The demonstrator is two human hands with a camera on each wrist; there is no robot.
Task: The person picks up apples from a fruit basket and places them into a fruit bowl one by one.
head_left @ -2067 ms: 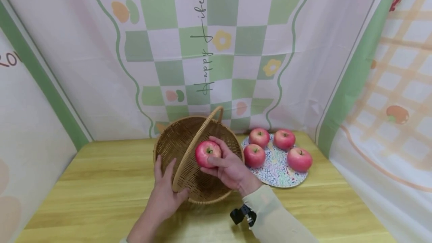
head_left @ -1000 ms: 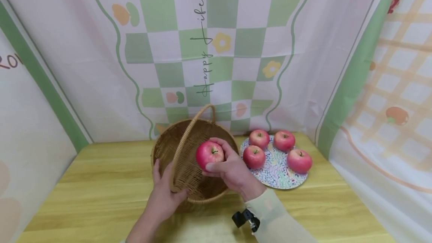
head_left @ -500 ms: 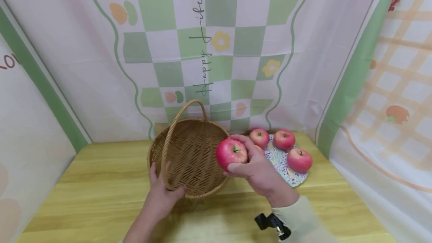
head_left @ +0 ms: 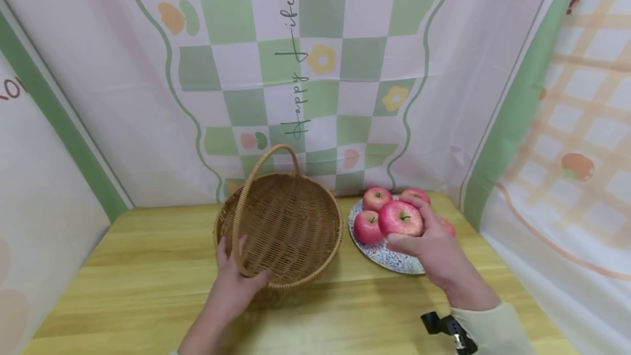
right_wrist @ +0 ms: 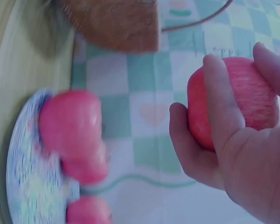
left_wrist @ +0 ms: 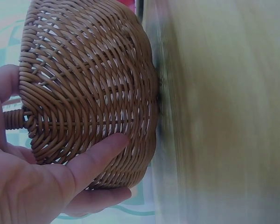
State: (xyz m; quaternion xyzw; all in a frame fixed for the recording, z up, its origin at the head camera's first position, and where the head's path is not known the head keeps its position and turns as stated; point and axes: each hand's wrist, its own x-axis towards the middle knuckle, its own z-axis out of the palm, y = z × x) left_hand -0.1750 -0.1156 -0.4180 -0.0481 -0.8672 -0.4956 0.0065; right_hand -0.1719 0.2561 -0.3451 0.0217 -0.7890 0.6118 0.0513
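My right hand (head_left: 441,248) holds a red apple (head_left: 401,218) with its stem facing up, thumb on the near side and fingers on the far side. It is above the patterned plate (head_left: 389,259), and the right wrist view shows this apple (right_wrist: 256,95) clear of the plate. Several other apples, one a red apple (head_left: 368,227) at the left, sit on the plate, some partly hidden by the hand. My left hand (head_left: 231,289) grips the wicker basket (head_left: 291,229) at its near-left rim, beside the foot of the handle (head_left: 246,196). No apple shows inside the basket.
The wood-grain table (head_left: 148,278) carries the basket in the middle and the plate at the back right. Behind them hangs a green-and-white checked cloth (head_left: 320,97). A black wrist mount (head_left: 448,333) sits at the right sleeve.
My right hand has carried the apple from over the basket rightward to above the plate. The basket has shifted slightly left and turned a little, with my left hand still on its rim.
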